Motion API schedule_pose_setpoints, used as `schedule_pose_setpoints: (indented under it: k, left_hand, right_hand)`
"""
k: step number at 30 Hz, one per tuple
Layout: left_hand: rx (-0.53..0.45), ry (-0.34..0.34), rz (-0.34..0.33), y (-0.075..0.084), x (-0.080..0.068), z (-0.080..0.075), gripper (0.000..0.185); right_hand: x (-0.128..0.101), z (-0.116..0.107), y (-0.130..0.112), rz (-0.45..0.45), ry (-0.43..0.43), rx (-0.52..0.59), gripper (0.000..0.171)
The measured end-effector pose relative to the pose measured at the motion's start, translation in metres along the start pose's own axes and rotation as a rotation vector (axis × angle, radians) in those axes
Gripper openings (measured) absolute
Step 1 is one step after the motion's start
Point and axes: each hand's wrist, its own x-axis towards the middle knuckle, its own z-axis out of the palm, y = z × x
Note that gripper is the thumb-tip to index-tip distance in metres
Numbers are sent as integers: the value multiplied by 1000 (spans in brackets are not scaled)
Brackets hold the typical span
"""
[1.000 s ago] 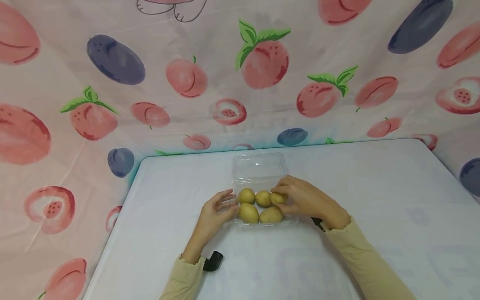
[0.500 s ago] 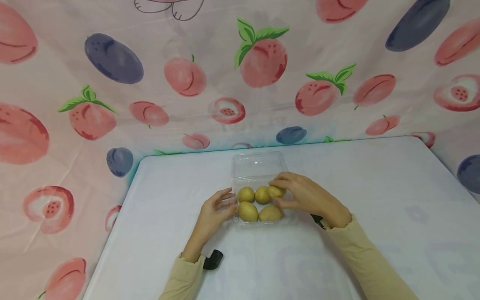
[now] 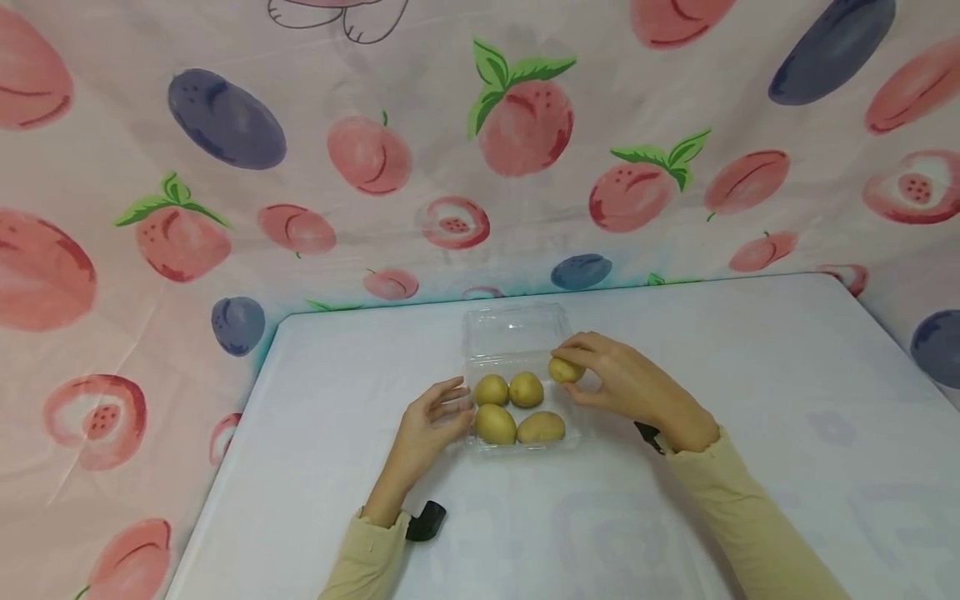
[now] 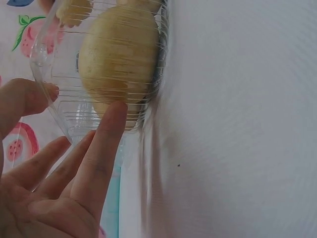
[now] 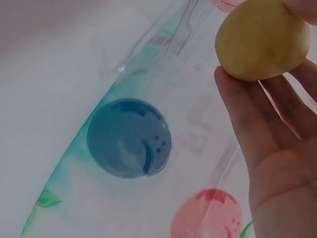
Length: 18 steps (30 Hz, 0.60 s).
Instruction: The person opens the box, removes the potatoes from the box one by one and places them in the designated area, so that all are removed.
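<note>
A clear plastic clamshell tray (image 3: 578,437) sits mid-table with its lid (image 3: 516,327) lying open behind it. Several yellow-brown potatoes (image 3: 496,423) lie in it. My right hand (image 3: 572,373) pinches one more potato (image 3: 562,369) just above the tray's back right corner; the right wrist view shows this potato (image 5: 261,38) held at the fingertips (image 5: 247,119). My left hand (image 3: 450,408) rests straight fingers against the tray's left side. In the left wrist view the fingers (image 4: 106,144) touch the ribbed clear wall (image 4: 74,119) with a potato (image 4: 121,59) behind it.
The white table (image 3: 750,375) runs wide to the right and towards me. A fruit-printed cloth (image 3: 375,167) hangs close behind the table and along the left edge. Beige sleeves (image 3: 742,525) cover both forearms, and a black wrist mount (image 3: 426,521) sits by the left cuff.
My right hand has lifted a potato out of the tray's back right spot, up and slightly right. The left hand has stayed at the tray's left side.
</note>
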Motion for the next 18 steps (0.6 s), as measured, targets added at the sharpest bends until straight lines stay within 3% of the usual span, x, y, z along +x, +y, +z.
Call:
schedule_pose_setpoints:
  k: [18]
  left_hand:
    - [-11, -4, 5, -1, 0, 0, 56]
  right_hand:
    - [-15, -6, 23, 23, 86, -31, 42]
